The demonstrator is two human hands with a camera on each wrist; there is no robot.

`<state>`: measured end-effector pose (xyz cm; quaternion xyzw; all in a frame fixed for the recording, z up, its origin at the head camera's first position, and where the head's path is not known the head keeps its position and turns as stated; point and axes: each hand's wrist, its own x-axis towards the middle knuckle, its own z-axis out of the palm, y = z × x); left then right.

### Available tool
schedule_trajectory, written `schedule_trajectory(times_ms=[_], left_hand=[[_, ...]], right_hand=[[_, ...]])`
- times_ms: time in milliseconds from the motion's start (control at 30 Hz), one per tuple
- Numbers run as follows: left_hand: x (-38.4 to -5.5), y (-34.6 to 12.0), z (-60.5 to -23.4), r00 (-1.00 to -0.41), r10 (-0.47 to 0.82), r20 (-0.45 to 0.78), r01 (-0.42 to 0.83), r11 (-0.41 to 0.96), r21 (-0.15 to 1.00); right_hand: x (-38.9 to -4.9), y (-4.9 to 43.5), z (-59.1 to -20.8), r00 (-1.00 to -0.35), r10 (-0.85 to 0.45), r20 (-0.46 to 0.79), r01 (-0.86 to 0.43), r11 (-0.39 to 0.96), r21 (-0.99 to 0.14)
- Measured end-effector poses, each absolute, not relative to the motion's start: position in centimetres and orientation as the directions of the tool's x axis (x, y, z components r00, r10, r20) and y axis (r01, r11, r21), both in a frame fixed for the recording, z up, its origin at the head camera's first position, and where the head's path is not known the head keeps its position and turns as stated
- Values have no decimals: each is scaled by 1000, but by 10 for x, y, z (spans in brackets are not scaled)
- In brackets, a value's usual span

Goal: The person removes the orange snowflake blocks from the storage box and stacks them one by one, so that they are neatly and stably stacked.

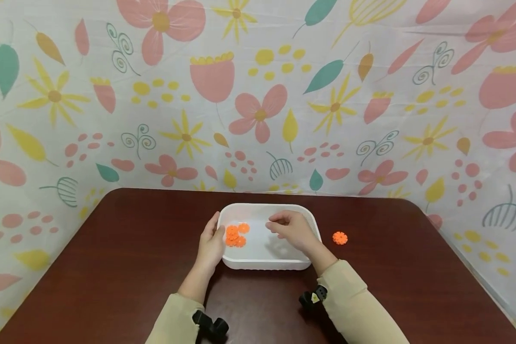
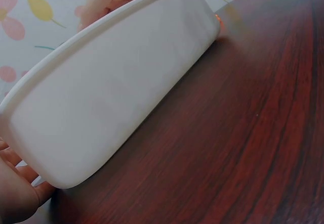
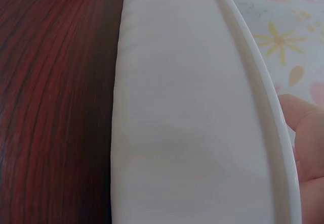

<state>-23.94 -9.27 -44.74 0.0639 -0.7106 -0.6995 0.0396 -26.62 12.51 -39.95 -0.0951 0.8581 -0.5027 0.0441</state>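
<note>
The right grip [image 1: 295, 229] reaches over the right part of the white tray [image 1: 264, 263], its fingers bent and their tips drawn close together. No orange piece shows between them, though the angle could hide one, so whether it pinches anything cannot be told. The left grip [image 1: 209, 243] holds the tray by its left end, and the left wrist view shows fingers and thumb at that end's outer wall and corner.

Good handling here probably calls for the left grip to bear just firmly enough that the tray stays flat, without tipping or sliding it. The right grip would do best to keep its wrist clear of the rim and to pinch each thin piece lightly by its edge. Over the tray, a low hand seems wiser than a high one, as a dropped disc could bounce or roll.

Just inside the tray from the left grip lies the cluster of orange pieces [image 1: 232, 236], some overlapping, with one [image 1: 243, 228] at its upper right. All of these sit to the left of the right fingertips, a stretch of bare tray floor between. A lone orange piece [image 1: 339, 238] rests on the table [image 1: 112, 258] outside the tray's right end, to the right of the right grip and apart from it, so picking it up would need a reach outward over the rim.
</note>
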Motion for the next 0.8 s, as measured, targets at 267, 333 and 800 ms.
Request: schedule_trajectory(times_ms=[267,333,800], left_hand=[[-239,-93,-448,-989,-143,-40,-44,22,999],[-238,-93,-448,-989,-143,-38,-42,25,999],[-237,-92,-447,-989,-141,-37,-39,8,999]], right_hand=[[-269,103,-395,-971,-239,-3,-119,496,-860],[-271,98,-395,-970,-243,-10,-118,508,-853],[-276,76,-411,-956,-283,-78,-104,575,-812]])
